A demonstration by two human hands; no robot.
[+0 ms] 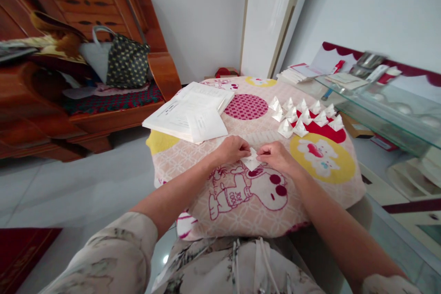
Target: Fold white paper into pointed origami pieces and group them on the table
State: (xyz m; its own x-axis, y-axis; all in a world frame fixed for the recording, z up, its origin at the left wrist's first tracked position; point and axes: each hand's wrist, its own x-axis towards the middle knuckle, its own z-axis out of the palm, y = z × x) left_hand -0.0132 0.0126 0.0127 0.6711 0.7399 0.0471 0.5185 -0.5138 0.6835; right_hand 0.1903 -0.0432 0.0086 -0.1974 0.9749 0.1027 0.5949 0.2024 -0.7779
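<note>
Between my hands, a small piece of folded white paper (251,161) rests on or just above the patterned cloth (200,183), its lower tip pointing at me. My left hand (233,149) pinches its left side. From the right, the fingers of my right hand (274,155) are closed on the opposite side. Several folded white paper shapes (303,117) with pointed tips stand grouped in rows at the right of the cloth. Left of my hands lies a stack of printed paper sheets (186,108), with a smaller white sheet (206,124) askew on top.
A glass shelf (386,105) holding cups and small items stands close on the right. Behind the cloth are a tall white floor unit (267,23) and a pile of papers (299,72). A wooden sofa (165,66) with a dark patterned bag (127,62) is at left.
</note>
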